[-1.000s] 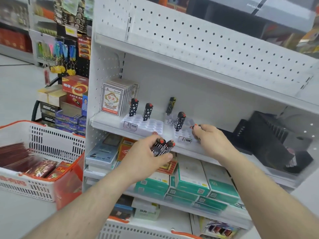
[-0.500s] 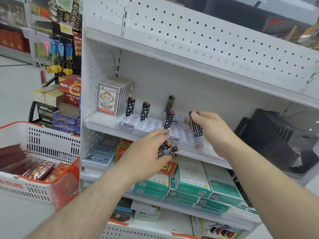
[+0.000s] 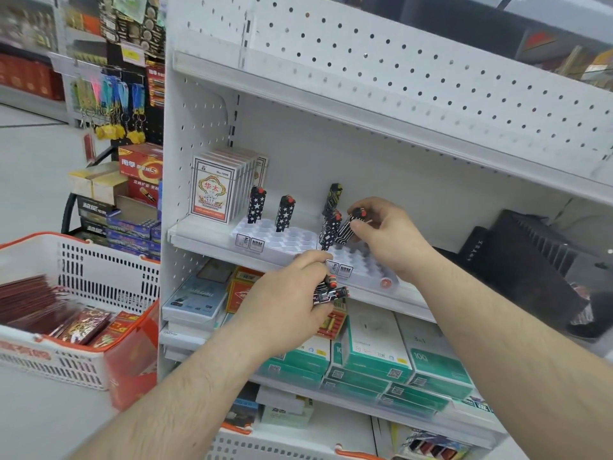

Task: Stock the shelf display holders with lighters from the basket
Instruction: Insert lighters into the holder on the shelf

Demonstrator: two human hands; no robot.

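Two white display holders stand side by side on the middle shelf: the left holder (image 3: pixel 282 242) and the right holder (image 3: pixel 365 267). Two star-patterned lighters (image 3: pixel 256 204) stand upright in the left holder. A yellow-black lighter (image 3: pixel 332 197) and a black-white one (image 3: pixel 329 229) stand in the right holder. My right hand (image 3: pixel 388 237) pinches a striped black lighter (image 3: pixel 346 229), tilted, over the right holder next to the black-white one. My left hand (image 3: pixel 285 300) holds two or three lighters (image 3: pixel 326 290) in front of the shelf edge, below the holders.
A white and orange basket (image 3: pixel 99 270) with red packets sits at the left. Card packs (image 3: pixel 215 187) stand left of the holders. Black boxes (image 3: pixel 517 257) fill the shelf's right side. Green boxes (image 3: pixel 374 353) lie on the shelf below. Another basket rim (image 3: pixel 265 443) shows at the bottom.
My right hand lifted a striped lighter from the holder's front right and carried it left and up beside the standing black-white lighter. My left hand stayed low with its lighters.
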